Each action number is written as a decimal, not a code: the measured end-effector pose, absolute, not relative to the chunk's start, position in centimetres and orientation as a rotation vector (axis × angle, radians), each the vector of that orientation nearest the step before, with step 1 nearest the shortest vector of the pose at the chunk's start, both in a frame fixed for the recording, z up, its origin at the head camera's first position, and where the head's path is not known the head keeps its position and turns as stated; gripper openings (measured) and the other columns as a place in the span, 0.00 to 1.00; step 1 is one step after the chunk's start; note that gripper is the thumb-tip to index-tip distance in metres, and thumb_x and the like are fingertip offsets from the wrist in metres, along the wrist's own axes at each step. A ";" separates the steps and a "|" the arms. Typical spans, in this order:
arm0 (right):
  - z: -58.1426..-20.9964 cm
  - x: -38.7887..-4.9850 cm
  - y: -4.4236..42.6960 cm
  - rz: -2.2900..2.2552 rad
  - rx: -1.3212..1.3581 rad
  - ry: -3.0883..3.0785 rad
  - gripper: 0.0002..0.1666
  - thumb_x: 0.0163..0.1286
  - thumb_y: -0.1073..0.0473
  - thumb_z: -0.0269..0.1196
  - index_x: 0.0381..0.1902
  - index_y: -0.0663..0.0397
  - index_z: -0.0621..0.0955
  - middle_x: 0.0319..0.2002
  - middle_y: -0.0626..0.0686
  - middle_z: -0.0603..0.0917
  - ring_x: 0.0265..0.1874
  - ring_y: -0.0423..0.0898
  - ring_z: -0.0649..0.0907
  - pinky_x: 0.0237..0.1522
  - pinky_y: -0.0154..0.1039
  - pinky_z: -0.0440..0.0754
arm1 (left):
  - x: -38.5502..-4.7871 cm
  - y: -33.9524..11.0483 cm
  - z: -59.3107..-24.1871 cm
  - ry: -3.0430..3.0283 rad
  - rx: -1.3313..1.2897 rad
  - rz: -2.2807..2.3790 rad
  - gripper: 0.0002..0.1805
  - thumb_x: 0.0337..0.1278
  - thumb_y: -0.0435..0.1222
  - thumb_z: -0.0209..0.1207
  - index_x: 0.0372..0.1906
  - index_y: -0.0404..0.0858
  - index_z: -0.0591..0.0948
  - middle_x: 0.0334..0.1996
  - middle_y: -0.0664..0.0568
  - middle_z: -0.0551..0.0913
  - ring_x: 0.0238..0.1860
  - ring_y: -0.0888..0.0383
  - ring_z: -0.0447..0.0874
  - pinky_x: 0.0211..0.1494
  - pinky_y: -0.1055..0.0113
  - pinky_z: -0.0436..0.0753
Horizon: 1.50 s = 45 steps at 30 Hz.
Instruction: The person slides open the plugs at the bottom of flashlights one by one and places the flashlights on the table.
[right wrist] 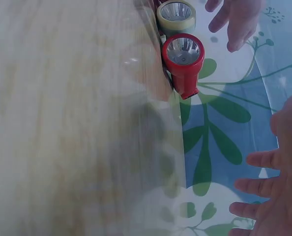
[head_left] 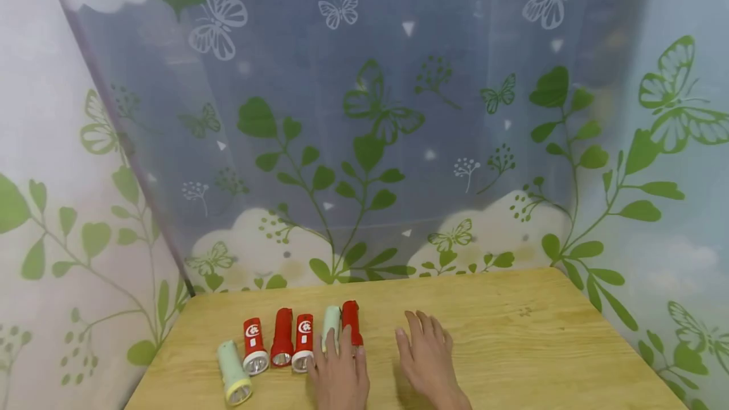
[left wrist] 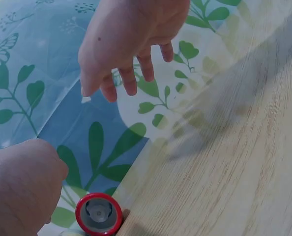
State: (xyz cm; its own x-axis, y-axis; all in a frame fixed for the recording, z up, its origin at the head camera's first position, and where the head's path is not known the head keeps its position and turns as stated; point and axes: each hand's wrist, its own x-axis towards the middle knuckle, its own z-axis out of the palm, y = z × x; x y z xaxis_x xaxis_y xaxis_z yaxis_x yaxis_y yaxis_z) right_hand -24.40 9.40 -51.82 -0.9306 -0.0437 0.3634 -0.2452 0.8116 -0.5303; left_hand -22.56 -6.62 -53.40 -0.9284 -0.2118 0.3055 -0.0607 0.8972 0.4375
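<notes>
Left hand (head_left: 340, 373), fingers out, gripping nothing, reaches over the rightmost red flashlight (head_left: 351, 318); its long axis runs front-to-back on the table (head_left: 541, 340), lens toward the person. Right hand (head_left: 428, 356): empty, fingers extended, alongside.

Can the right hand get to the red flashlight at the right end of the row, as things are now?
Probably yes: in the head view, only bare table shows between the right hand and the red flashlight. The left hand partly hides the near end, so the far end looks easier.
</notes>
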 end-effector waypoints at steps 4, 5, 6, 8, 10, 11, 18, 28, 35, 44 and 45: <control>-51.5 -24.7 9.1 0.826 0.254 -2.651 0.26 0.82 0.49 0.49 0.66 0.60 0.74 0.66 0.67 0.76 0.66 0.71 0.73 0.61 0.76 0.68 | -22.7 -6.9 -53.7 -2.668 0.214 -0.594 0.24 0.67 0.48 0.60 0.65 0.46 0.76 0.64 0.38 0.77 0.70 0.33 0.67 0.65 0.26 0.66; -51.4 -24.8 9.0 0.812 0.264 -2.645 0.26 0.81 0.49 0.50 0.66 0.60 0.75 0.65 0.67 0.77 0.65 0.70 0.74 0.61 0.75 0.69 | -22.7 -7.0 -53.8 -2.647 0.210 -0.586 0.24 0.67 0.47 0.60 0.64 0.46 0.77 0.63 0.38 0.78 0.69 0.33 0.68 0.64 0.27 0.67; -51.3 -25.0 8.9 0.801 0.274 -2.640 0.26 0.82 0.49 0.49 0.65 0.60 0.75 0.65 0.67 0.77 0.65 0.69 0.75 0.60 0.74 0.70 | -22.8 -7.1 -53.9 -2.631 0.205 -0.574 0.23 0.67 0.47 0.60 0.64 0.46 0.77 0.62 0.38 0.78 0.69 0.33 0.68 0.64 0.27 0.67; -51.0 -25.3 8.8 0.780 0.296 -2.632 0.26 0.82 0.48 0.49 0.65 0.60 0.75 0.64 0.66 0.78 0.64 0.68 0.75 0.60 0.73 0.71 | -22.9 -7.3 -53.9 -2.601 0.192 -0.552 0.22 0.67 0.47 0.60 0.63 0.45 0.78 0.62 0.37 0.79 0.68 0.33 0.69 0.63 0.28 0.68; -50.7 -25.6 8.6 0.761 0.317 -2.626 0.26 0.81 0.48 0.50 0.65 0.60 0.75 0.64 0.66 0.78 0.64 0.67 0.76 0.59 0.72 0.72 | -23.1 -7.5 -53.9 -2.582 0.184 -0.530 0.22 0.67 0.46 0.60 0.62 0.45 0.78 0.61 0.37 0.79 0.67 0.33 0.71 0.62 0.30 0.70; -50.6 -25.7 8.5 0.755 0.328 -2.625 0.26 0.81 0.48 0.50 0.65 0.60 0.75 0.64 0.66 0.78 0.64 0.67 0.76 0.59 0.72 0.73 | -23.2 -7.6 -53.9 -2.582 0.182 -0.526 0.22 0.67 0.46 0.60 0.62 0.45 0.78 0.61 0.37 0.79 0.66 0.33 0.71 0.62 0.31 0.70; -50.1 -26.2 7.9 0.734 0.398 -2.617 0.22 0.79 0.53 0.54 0.62 0.60 0.77 0.59 0.65 0.81 0.59 0.65 0.80 0.54 0.67 0.78 | -23.0 -8.3 -54.0 -2.621 0.170 -0.521 0.24 0.65 0.45 0.63 0.63 0.45 0.77 0.59 0.38 0.78 0.62 0.37 0.73 0.57 0.38 0.75; -49.4 -27.5 7.2 0.844 0.463 -2.629 0.22 0.76 0.54 0.57 0.60 0.63 0.78 0.55 0.66 0.83 0.53 0.64 0.83 0.51 0.62 0.82 | -23.1 -9.0 -54.2 -2.655 0.147 -0.458 0.23 0.66 0.48 0.61 0.62 0.46 0.78 0.58 0.39 0.78 0.59 0.38 0.74 0.53 0.39 0.74; -49.4 -28.5 6.9 0.894 0.477 -2.634 0.24 0.71 0.55 0.62 0.60 0.63 0.78 0.55 0.66 0.83 0.53 0.63 0.84 0.54 0.59 0.83 | -23.0 -9.3 -54.4 -2.686 0.135 -0.430 0.22 0.66 0.50 0.60 0.61 0.47 0.78 0.56 0.41 0.79 0.54 0.41 0.75 0.49 0.42 0.74; -49.4 -29.5 5.8 0.944 0.493 -2.672 0.24 0.72 0.54 0.61 0.60 0.62 0.78 0.56 0.65 0.83 0.54 0.62 0.84 0.56 0.59 0.82 | -22.8 -10.3 -54.2 -2.664 0.073 -0.377 0.23 0.65 0.49 0.61 0.61 0.46 0.77 0.56 0.40 0.79 0.53 0.41 0.76 0.51 0.44 0.76; -49.3 -29.7 5.6 0.959 0.493 -2.682 0.24 0.72 0.54 0.61 0.60 0.62 0.78 0.57 0.65 0.83 0.55 0.62 0.83 0.57 0.59 0.82 | -22.9 -10.5 -54.1 -2.664 0.072 -0.381 0.23 0.65 0.49 0.61 0.62 0.46 0.77 0.56 0.40 0.79 0.54 0.41 0.76 0.52 0.43 0.77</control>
State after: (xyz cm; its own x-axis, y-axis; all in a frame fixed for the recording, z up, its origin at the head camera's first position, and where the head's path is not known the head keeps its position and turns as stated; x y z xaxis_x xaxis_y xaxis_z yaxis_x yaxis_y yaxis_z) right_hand -29.70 5.60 -49.28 -0.9115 -0.2294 0.3415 -0.3939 0.7259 -0.5638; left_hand -22.87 -10.49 -54.10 -0.8991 -0.1118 0.4232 0.0113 0.9606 0.2778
